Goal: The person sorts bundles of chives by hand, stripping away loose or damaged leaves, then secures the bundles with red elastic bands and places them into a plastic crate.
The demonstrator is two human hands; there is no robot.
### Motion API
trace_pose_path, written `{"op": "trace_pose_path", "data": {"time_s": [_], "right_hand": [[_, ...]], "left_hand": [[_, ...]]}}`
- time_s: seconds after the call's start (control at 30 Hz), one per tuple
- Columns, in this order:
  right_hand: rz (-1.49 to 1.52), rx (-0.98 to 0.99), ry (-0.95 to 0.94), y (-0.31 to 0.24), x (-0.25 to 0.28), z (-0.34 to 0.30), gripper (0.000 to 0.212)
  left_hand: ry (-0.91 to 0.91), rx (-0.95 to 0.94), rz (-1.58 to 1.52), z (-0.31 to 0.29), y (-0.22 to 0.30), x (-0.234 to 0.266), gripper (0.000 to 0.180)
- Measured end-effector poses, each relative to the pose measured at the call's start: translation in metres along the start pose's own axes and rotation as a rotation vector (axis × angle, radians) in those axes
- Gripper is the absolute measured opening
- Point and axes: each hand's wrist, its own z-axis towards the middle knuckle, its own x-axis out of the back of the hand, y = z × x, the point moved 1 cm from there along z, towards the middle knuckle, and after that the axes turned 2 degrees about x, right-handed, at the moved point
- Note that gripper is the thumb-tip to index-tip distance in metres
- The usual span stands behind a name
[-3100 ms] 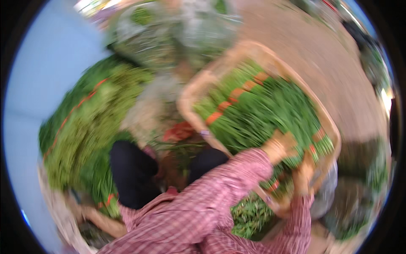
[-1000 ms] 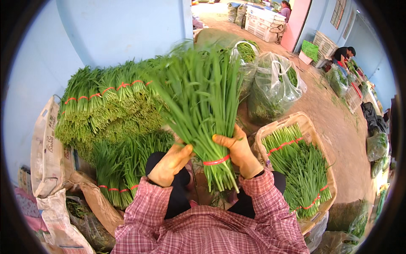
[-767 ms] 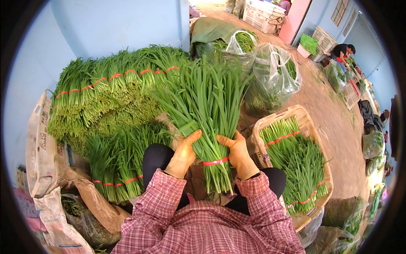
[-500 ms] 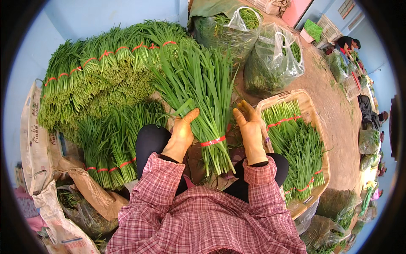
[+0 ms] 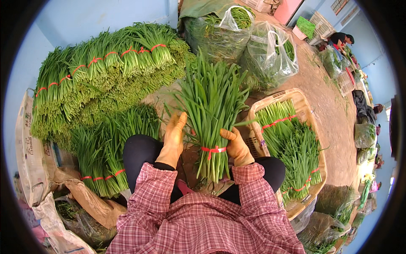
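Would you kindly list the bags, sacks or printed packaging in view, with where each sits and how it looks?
Clear plastic bags of greens: top centre, beyond the bundle; bulging, glossy.
White woven sack with dark print: far left edge, beside the stacked bundles; crumpled.
Brown paper sacking: lower left, by the knee; creased.
More clear bags of greens: lower right, beside the basket.

Right hand (image 5: 237, 146) grips a red-banded bundle of green chives (image 5: 211, 106); left hand (image 5: 174, 137) rests open beside it; basket (image 5: 313, 127) at right holds more.
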Motion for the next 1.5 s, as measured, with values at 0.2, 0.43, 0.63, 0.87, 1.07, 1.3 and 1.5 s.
{"op": "trace_pose_path", "data": {"time_s": [0.2, 0.43, 0.63, 0.87, 1.07, 1.3, 1.5], "right_hand": [[-0.254, 0.053, 0.072, -0.001, -0.039, -0.001, 0.062], [-0.029, 0.011, 0.202, -0.005, -0.025, 0.006, 0.049], [-0.217, 0.177, 0.163, 0.002, -0.026, 0.007, 0.050], [-0.137, 0.039, 0.279, -0.003, -0.025, 0.017, 0.050], [-0.096, 0.036, 0.308, 0.000, -0.019, 0.022, 0.048], [-0.393, 0.105, 0.191, -0.010, -0.032, 0.023, 0.059], [-0.894, 0.499, 0.461, -0.016, -0.028, 0.023, 0.056]], "left_hand": [[-0.131, -0.007, 0.004, 0.003, -0.020, -0.011, 0.052], [-0.058, 0.030, -0.156, 0.005, -0.023, -0.004, 0.032], [-0.098, -0.017, -0.131, 0.001, -0.023, -0.004, 0.034], [-0.248, -0.030, -0.155, 0.006, -0.028, 0.002, 0.041], [-0.225, -0.021, -0.142, 0.004, -0.030, 0.000, 0.070], [-0.174, 0.079, -0.086, 0.011, -0.039, -0.003, 0.059], [-0.140, 0.026, -0.238, 0.011, -0.034, -0.001, 0.055]]}}
